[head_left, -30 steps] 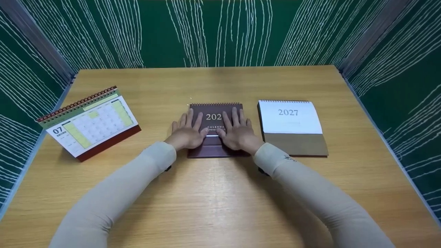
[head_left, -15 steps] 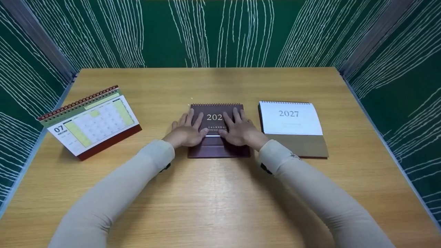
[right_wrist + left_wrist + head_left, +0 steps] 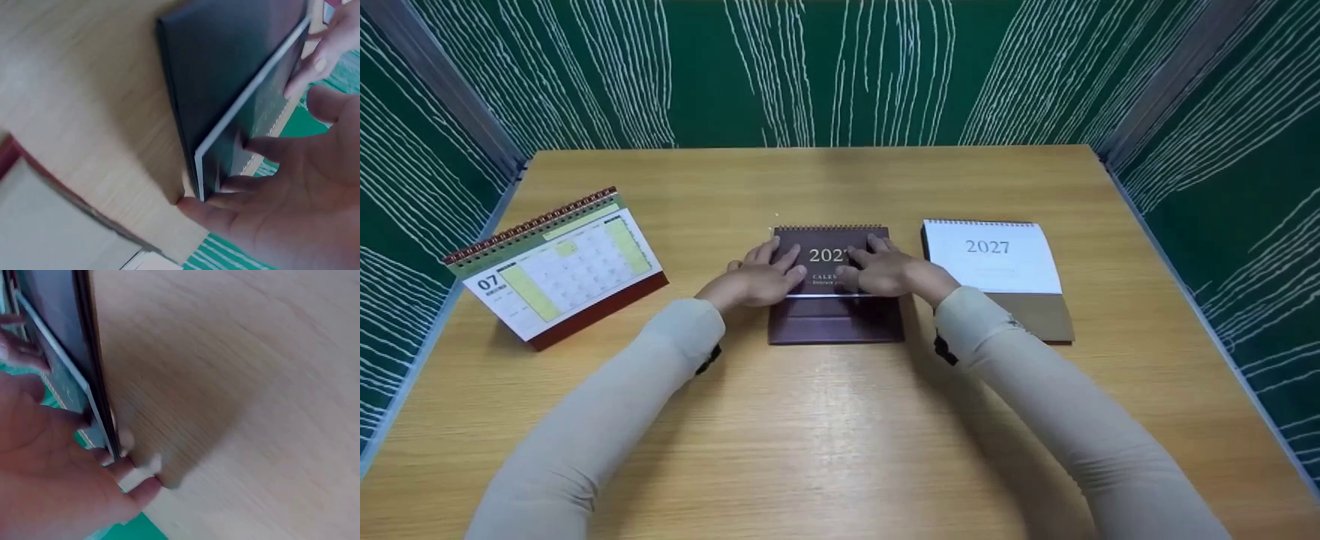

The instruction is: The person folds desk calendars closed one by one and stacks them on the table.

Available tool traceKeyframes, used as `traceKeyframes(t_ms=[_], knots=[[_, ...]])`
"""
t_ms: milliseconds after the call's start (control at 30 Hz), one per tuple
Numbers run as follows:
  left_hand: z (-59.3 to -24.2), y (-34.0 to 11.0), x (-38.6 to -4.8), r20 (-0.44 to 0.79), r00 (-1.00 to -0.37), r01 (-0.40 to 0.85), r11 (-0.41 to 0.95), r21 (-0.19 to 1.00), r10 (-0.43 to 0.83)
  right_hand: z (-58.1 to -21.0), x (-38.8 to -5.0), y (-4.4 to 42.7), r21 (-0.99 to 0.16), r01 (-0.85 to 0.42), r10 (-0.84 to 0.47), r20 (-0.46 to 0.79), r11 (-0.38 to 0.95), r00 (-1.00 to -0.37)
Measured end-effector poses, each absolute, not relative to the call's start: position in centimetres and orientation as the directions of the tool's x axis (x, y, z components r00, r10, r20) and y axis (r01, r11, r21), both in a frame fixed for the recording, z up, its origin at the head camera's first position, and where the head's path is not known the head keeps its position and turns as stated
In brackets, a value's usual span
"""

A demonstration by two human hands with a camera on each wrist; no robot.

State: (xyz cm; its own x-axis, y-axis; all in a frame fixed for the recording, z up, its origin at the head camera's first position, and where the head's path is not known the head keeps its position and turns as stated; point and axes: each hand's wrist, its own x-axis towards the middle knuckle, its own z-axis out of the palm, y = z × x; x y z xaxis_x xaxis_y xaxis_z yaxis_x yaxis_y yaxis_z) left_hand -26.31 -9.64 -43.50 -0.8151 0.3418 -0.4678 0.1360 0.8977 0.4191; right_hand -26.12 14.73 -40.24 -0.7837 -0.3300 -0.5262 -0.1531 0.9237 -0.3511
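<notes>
A dark maroon desk calendar (image 3: 826,251) with gold lettering lies low at the middle of the table, its spiral edge at the back. My left hand (image 3: 757,279) rests on its left side with fingers spread. On its right side rests my right hand (image 3: 889,271), fingers also spread. In the left wrist view, the left hand (image 3: 62,455) has some fingertips on the cover and others beyond the calendar's (image 3: 62,365) side edge. The right wrist view has the right hand (image 3: 281,191) in a like pose at the calendar's (image 3: 225,73) other edge.
To the left a calendar (image 3: 566,274) showing 07 stands tilted on the wooden table (image 3: 825,435). At the right is a white calendar (image 3: 994,259) marked 2027 with a brown base, partly behind the right sleeve. Green walls (image 3: 697,75) with white lines surround the table.
Both hands have drawn slightly apart toward the calendar's sides, uncovering more of its lettering. The wrists have moved outward and the thumbs have shifted a little up the cover. The calendars have not moved.
</notes>
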Motion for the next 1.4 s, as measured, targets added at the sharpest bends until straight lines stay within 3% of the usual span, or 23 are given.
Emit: traceKeyframes(t_ms=[367, 600, 933, 1167, 1400], knots=[[-42.5, -11.4, -26.4, -0.279, -0.895, 0.050, 0.699, 0.713, 0.349, -39.0, -27.9, 17.9, -0.692, -0.045, -0.399, -0.362, 0.721, -0.843], [-40.9, -12.2, -26.7, -0.242, -0.917, 0.014, 0.632, 0.775, 0.317, -37.3, -27.8, 20.2, -0.836, 0.146, -0.409, -0.402, 0.529, -0.819], [-39.9, -13.9, -26.6, -0.448, -0.834, -0.344, 0.333, 0.878, 0.321, -37.9, -27.6, 22.0, -0.839, 0.513, -0.366, -0.541, 0.179, -0.757], [-40.1, -14.5, -26.2, -0.520, -0.769, -0.476, 0.211, 0.854, 0.371, -38.4, -27.2, 22.6, -0.805, 0.585, -0.357, -0.577, 0.095, -0.735], [-40.5, -14.7, -26.1, -0.568, -0.733, -0.527, 0.217, 0.822, 0.374, -38.9, -27.2, 22.5, -0.761, 0.647, -0.406, -0.607, 0.047, -0.684]])
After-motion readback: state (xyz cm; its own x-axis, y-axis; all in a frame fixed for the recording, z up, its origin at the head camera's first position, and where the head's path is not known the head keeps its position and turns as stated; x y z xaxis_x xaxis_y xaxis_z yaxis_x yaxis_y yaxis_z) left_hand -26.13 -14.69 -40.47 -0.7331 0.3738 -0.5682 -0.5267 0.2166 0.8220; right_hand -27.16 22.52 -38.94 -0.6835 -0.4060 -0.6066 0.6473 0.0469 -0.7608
